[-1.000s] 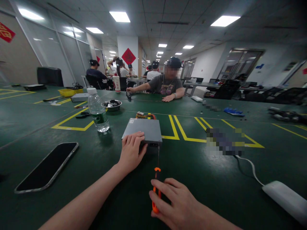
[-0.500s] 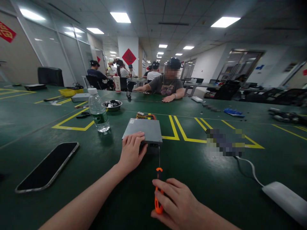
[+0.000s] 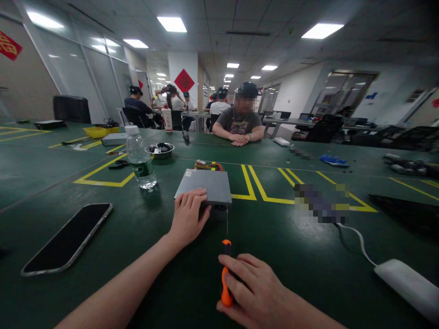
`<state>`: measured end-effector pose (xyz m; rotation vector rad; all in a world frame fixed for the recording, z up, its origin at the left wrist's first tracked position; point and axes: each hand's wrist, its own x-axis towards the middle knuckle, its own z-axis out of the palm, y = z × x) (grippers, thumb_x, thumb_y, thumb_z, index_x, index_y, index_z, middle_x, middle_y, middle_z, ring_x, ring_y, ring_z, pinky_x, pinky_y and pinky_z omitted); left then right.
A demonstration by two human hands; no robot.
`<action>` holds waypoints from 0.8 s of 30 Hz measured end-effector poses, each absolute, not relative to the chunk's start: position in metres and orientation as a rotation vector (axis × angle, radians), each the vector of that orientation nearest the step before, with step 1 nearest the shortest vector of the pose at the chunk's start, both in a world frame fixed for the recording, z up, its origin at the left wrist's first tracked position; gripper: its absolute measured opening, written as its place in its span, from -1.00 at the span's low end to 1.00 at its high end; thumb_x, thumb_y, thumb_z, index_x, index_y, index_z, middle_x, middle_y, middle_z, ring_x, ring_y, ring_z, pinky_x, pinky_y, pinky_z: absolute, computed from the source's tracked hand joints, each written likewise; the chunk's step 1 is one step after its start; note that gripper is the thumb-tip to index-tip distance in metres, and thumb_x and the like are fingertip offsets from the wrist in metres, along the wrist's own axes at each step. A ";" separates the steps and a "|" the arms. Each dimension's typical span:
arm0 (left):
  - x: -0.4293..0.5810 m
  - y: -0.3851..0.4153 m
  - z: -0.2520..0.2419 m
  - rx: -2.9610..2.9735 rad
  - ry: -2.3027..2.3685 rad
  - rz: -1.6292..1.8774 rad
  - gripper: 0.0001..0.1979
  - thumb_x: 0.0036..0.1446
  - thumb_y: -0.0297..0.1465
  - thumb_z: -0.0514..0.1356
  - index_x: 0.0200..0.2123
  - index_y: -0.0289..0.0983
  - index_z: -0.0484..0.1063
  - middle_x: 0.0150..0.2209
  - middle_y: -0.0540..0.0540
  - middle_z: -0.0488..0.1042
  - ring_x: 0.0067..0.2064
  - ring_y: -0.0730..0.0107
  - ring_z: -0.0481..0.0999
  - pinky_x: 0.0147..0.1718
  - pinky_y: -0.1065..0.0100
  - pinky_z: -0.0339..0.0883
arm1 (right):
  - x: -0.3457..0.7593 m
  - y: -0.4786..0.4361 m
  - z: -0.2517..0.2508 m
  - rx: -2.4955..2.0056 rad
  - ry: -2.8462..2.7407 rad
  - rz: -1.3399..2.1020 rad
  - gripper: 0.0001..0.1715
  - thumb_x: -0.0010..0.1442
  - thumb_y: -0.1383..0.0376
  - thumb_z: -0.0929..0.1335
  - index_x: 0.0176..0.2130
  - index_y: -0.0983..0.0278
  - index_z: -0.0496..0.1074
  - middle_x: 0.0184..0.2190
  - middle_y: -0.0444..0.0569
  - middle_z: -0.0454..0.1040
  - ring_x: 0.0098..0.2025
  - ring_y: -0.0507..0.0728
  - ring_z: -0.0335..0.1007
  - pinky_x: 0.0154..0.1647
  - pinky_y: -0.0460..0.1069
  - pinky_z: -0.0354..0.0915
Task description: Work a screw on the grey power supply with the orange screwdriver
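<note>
Left hand unmoved, grip open, flat on power supply; right hand grip closed on screwdriver, handle rolled slightly, tip still at casing.

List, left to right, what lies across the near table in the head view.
From the left: black phone → water bottle → left hand → right hand gripping the orange screwdriver → white device.
</note>
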<state>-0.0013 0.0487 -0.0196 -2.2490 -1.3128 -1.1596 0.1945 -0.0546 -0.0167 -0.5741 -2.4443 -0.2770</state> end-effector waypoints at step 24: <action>-0.002 0.048 -0.018 -2.258 -1.304 -1.135 -0.80 0.12 -0.39 0.10 -0.15 -0.21 0.23 -0.03 -0.13 0.41 0.03 0.21 0.33 -0.05 0.13 0.08 | 0.192 -0.054 -0.009 -0.583 -2.450 -0.349 -0.65 0.32 0.17 0.15 -0.23 0.36 0.37 -0.28 0.18 0.48 -0.25 0.14 0.44 -0.36 -0.01 0.35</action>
